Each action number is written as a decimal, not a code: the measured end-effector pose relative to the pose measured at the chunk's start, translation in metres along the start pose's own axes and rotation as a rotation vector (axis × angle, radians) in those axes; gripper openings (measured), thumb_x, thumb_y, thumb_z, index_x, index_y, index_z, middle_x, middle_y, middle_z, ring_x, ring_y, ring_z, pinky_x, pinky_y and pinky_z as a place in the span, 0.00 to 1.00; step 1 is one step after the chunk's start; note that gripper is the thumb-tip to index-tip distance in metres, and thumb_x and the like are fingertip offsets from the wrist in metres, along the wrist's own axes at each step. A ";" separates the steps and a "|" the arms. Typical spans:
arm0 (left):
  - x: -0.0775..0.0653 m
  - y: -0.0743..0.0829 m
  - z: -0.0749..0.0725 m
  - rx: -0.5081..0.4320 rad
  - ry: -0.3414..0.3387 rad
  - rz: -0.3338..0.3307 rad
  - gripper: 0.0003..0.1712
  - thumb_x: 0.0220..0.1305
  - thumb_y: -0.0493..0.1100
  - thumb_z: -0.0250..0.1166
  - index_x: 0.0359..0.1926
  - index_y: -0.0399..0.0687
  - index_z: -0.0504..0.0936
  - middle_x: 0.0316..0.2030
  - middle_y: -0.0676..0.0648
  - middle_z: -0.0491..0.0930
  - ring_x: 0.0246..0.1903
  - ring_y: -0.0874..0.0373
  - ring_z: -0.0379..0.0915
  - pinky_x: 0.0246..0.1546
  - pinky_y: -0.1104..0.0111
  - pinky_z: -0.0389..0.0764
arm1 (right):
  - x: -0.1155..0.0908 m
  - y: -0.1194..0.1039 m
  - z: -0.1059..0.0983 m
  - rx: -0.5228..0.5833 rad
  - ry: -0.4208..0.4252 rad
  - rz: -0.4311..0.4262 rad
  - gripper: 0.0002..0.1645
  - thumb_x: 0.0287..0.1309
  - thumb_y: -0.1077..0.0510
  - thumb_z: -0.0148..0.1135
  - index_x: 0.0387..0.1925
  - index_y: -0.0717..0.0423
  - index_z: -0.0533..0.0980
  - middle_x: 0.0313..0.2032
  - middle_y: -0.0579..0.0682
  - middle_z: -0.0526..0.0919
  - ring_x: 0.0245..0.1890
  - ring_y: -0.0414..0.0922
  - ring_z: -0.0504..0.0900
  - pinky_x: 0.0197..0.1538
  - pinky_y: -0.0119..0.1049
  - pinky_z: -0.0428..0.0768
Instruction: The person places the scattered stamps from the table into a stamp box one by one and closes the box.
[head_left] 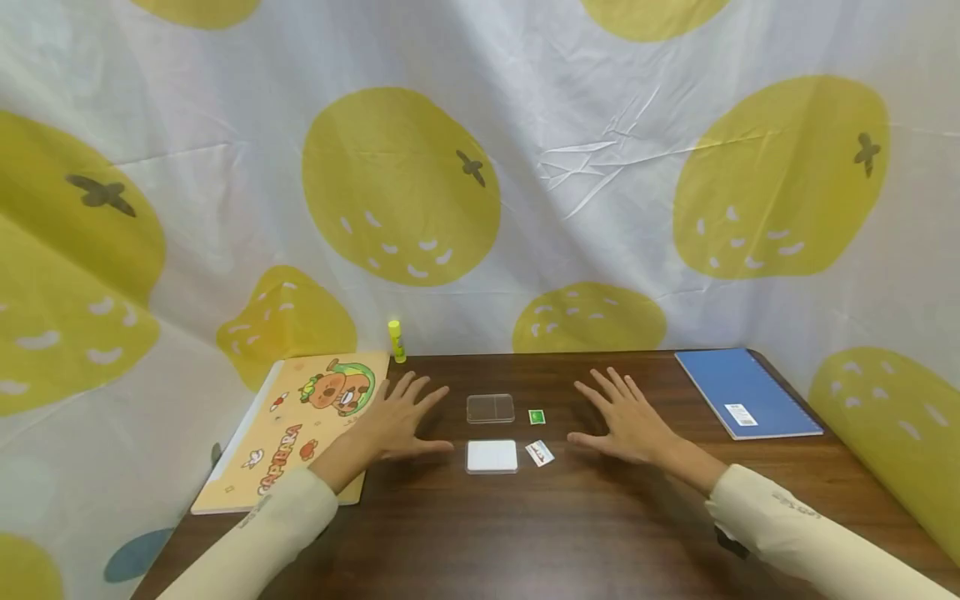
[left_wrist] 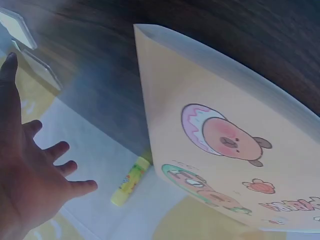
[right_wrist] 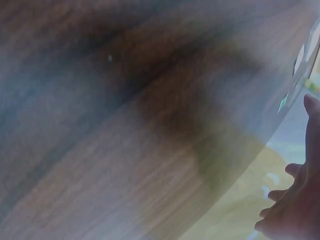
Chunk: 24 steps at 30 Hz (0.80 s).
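Cream sleeves (head_left: 258, 533) cover my forearms, which reach in from the two lower corners over a dark brown wooden table (head_left: 465, 533). Something dark shows beneath the right cuff. Both of my hands are spread wide with nothing in them: my left hand (head_left: 397, 421) has its fingers fanned and its thumb pointing inward, and my right hand (head_left: 626, 421) mirrors it.

Between them lie four small flat things. Nearest me is a white case (head_left: 491, 457), a rectangle with a clear rim, closer to my left thumb than to my right. Just beside it, on its right, a red-and-white card (head_left: 539, 452) lies at a slant, near my right thumb. A little farther off, behind the white case and apart from it, is a clear case (head_left: 491, 408), see-through enough for the brown wood to show. To its right sits a green card (head_left: 536, 417), a little square with a pale border.

At my left lies a big tan book (head_left: 300, 412) printed with cartoon capybaras; my left hand overlaps its edge from above, yet the left wrist view shows the two apart. Well off to the right, a blue notebook (head_left: 738, 387) bears a white label. Near the book's far corner, a yellow tube (head_left: 397, 342) stands upright. Behind everything hangs a white curtain (head_left: 562, 125) patterned with large yellow fruits.
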<state>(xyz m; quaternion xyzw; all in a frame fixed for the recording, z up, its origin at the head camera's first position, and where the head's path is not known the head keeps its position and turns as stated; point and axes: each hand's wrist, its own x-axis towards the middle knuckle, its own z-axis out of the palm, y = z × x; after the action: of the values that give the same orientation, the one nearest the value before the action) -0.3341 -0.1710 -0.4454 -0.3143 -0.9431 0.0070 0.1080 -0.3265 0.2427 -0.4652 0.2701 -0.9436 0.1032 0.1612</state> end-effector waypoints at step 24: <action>0.011 0.035 -0.003 -0.157 -0.067 0.152 0.40 0.60 0.67 0.73 0.65 0.47 0.80 0.47 0.45 0.76 0.50 0.49 0.73 0.42 0.56 0.82 | -0.006 -0.046 0.010 0.039 -0.036 -0.129 0.43 0.57 0.32 0.72 0.63 0.57 0.81 0.48 0.52 0.80 0.48 0.51 0.80 0.50 0.51 0.81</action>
<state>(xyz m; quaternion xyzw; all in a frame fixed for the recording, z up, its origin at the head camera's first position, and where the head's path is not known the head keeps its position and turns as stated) -0.3213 -0.1368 -0.4430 -0.3921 -0.9173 -0.0484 0.0507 -0.2994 0.2047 -0.4712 0.3354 -0.9247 0.1062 0.1454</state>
